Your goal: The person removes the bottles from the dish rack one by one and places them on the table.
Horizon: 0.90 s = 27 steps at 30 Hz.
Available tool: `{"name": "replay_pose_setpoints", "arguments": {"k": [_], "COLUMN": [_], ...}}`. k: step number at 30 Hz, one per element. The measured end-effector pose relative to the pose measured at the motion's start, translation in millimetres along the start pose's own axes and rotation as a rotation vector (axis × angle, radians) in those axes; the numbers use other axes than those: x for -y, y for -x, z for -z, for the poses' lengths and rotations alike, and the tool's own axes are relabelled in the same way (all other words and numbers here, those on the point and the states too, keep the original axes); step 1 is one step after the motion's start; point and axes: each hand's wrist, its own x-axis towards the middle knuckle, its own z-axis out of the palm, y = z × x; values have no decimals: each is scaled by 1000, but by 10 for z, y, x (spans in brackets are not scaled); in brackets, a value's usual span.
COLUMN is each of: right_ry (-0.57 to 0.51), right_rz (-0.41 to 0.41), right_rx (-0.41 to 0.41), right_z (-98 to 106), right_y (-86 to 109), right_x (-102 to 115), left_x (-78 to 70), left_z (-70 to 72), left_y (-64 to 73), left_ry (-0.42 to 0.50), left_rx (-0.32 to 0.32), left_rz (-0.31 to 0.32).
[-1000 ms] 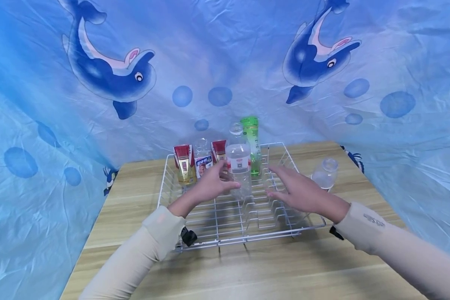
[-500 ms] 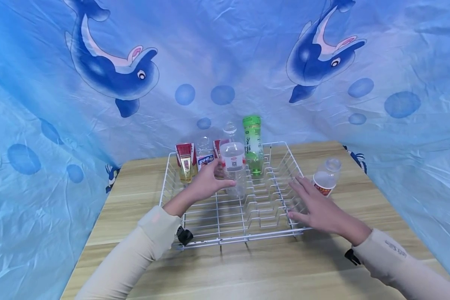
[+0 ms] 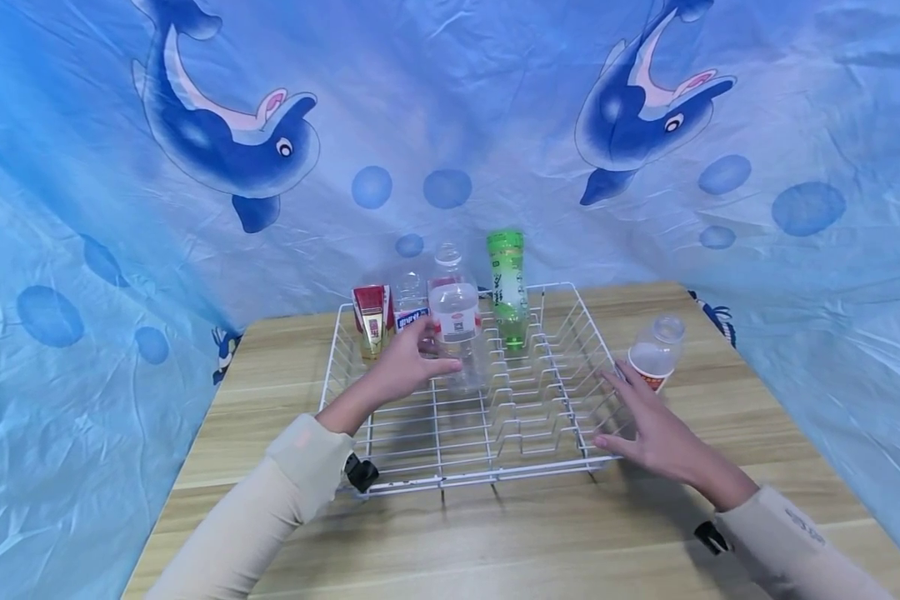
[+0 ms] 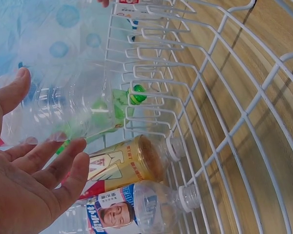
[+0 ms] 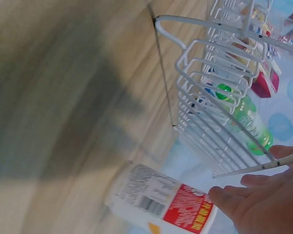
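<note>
My left hand [image 3: 405,358] grips a clear plastic bottle [image 3: 457,321] with a white-and-red label, thumb and fingers about its side. The bottle stands neck up over the white wire rack [image 3: 540,473]; its broad base faces the wires in the left wrist view. At the rack's right side is my right hand [image 3: 645,425], fingers spread and holding nothing. Just beyond those fingertips, a translucent bottle [image 3: 656,350] with a red-and-white label [image 5: 188,207] stands on the table outside the rack.
Inside the rack's back part are a green bottle [image 3: 508,283], a red-and-gold bottle [image 3: 373,321] and a clear bottle with a blue label [image 4: 117,209], several set neck down. Raised wire prongs [image 3: 517,433] line its right half. A blue dolphin-print curtain [image 3: 450,100] rises behind the table.
My left hand has shifted slightly left with the clear bottle. My right hand has moved away from that bottle, right and toward me, to the rack's right side.
</note>
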Motion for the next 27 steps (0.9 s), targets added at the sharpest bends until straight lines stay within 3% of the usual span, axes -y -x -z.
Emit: {"name": "replay_pose_setpoints", "arguments": {"k": [6,13,21,27], "right_ry": [-76,-168,-186,-193], "right_rz": [-32,18,10,-3], "right_rx": [-18,-31,-32,-22], "right_z": [-38,-81,-93,-101], "right_y": [53,91,102,104], "right_x": [-91,-184,-195,-195], "left_x": [-13,41,75,113], "left_z": [30,83,171,236], "left_y": [25,67,114,130], "left_ry": [24,37,14,28], "left_rx": [0,-3,-24,-40], "left_rz": [18,26,-5,22]}}
